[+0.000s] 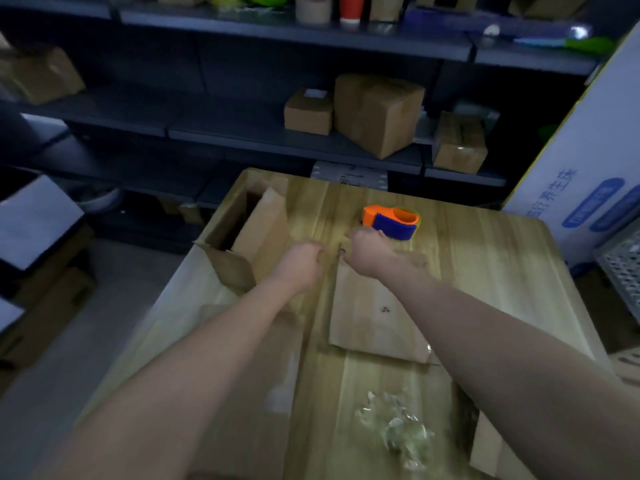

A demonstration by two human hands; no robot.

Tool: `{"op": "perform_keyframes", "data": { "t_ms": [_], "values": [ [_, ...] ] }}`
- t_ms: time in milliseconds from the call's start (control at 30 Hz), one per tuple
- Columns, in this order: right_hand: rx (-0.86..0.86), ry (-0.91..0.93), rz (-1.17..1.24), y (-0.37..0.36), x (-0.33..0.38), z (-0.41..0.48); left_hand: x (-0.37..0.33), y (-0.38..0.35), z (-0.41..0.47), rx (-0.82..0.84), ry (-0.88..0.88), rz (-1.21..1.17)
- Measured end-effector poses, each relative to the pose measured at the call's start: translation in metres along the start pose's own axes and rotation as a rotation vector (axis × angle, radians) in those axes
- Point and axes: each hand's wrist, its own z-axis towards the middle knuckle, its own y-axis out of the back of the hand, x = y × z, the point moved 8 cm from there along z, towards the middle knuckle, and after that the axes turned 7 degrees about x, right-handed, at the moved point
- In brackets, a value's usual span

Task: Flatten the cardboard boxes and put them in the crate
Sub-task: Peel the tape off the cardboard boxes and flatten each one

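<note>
A brown cardboard box (374, 317) lies in the middle of the wooden table (502, 258), its top flaps parted along a centre seam. My left hand (301, 263) curls round the far end of the left flap. My right hand (369, 252) curls round the far end of the right flap. A second box (256, 230) with open flaps stands at the table's far left corner. A flat sheet of cardboard (256, 393) lies under my left forearm. The crate (623, 271), grey and perforated, shows at the right edge.
An orange and blue tape dispenser (393, 221) sits just beyond my right hand. Crumpled clear tape (394, 427) lies on the near table. Dark shelves (277, 136) behind hold several closed boxes. A large white carton (595, 168) stands at the right.
</note>
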Motion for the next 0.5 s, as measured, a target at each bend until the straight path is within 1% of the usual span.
{"op": "perform_keyframes", "data": {
  "t_ms": [100,167,233,333,400,500],
  "values": [
    [-0.023,0.081,0.033,0.009,0.039,0.009,0.019,0.022,-0.012,-0.081,0.026,-0.035],
    [-0.017,0.135,0.066,0.013,0.063,0.016,0.032,0.039,-0.023,-0.180,0.056,-0.054],
    [0.015,0.201,0.089,0.013,0.090,0.022,0.046,0.059,-0.037,-0.304,0.088,-0.062],
    [0.092,0.349,0.044,0.001,0.134,0.025,0.065,0.086,-0.057,-0.457,0.098,-0.056],
    [0.157,0.410,0.015,-0.015,0.162,0.027,0.081,0.097,-0.070,-0.516,0.126,-0.087],
    [0.228,0.433,-0.024,-0.038,0.191,0.035,0.112,0.104,-0.088,-0.537,0.240,-0.101]
  ]
}}
